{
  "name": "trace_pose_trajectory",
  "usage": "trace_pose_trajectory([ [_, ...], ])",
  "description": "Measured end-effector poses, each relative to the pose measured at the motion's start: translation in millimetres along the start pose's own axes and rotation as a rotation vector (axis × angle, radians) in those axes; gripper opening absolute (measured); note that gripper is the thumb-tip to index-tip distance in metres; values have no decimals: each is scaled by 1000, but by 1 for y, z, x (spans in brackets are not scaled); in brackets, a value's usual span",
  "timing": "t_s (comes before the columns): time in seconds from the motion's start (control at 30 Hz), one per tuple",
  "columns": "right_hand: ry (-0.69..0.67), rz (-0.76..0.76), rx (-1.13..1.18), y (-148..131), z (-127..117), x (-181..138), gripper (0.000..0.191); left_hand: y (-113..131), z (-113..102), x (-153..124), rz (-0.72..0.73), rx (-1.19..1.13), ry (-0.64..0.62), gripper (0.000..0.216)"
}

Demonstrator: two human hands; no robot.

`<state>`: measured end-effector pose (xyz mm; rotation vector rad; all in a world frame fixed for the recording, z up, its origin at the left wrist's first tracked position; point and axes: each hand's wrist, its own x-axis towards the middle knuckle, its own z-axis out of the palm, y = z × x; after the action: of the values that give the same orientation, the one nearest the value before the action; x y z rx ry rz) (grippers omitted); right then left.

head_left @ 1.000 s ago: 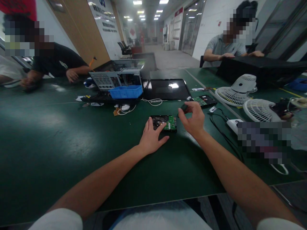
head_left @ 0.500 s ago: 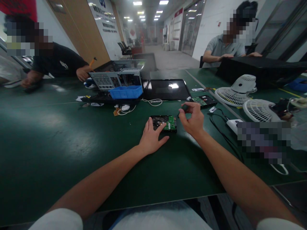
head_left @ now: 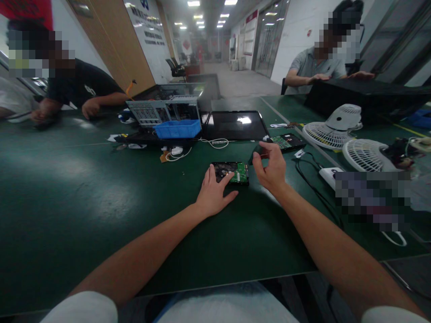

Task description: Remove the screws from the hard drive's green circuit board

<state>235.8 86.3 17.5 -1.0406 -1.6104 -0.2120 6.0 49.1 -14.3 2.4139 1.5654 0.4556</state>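
Note:
A hard drive (head_left: 239, 172) lies on the green table with its green circuit board facing up. My left hand (head_left: 213, 193) rests over its left part, fingers spread and stretched out, the thumb apart from the drive. Just right of the drive, my right hand (head_left: 272, 167) is closed in a pinch around a small dark object (head_left: 255, 154). Its kind cannot be made out, as the fingers cover part of it. The dark object is held up near the drive's right edge; whether they touch is unclear.
Beyond my hands stand an open computer case (head_left: 148, 114), a blue tray (head_left: 178, 129) and a black panel (head_left: 235, 125). Another hard drive (head_left: 288, 141) lies behind my right hand. White fans (head_left: 326, 134) and a power strip (head_left: 329, 176) are on the right. Two people sit opposite.
The dark object in my right hand has turned slightly and shows broader. My left hand and the drive stay put. The left person's hand has moved left, down to the table.

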Motion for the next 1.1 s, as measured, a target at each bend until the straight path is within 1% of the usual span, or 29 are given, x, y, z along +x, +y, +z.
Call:
trace_pose_trajectory([
  [0.2,28,41,40,1,1,0,37,-1,1,0,9,-6,10,69],
  [0.37,7,3,66,1,2,0,35,-2,2,0,3,-5,4,71],
  [0.53,38,-15,94,4,4,-1,37,-1,1,0,4,-5,3,71],
  [0.67,39,4,51,4,3,-1,35,0,0,-1,6,-6,5,70],
  [0.83,38,-56,11,1,-1,1,30,0,0,0,1,10,-6,70],
  [0.97,-2,-56,10,-2,-3,2,32,0,1,0,8,3,-2,70],
  [1.1,6,-52,33,-1,-1,1,35,-1,1,0,8,-1,2,69],
])
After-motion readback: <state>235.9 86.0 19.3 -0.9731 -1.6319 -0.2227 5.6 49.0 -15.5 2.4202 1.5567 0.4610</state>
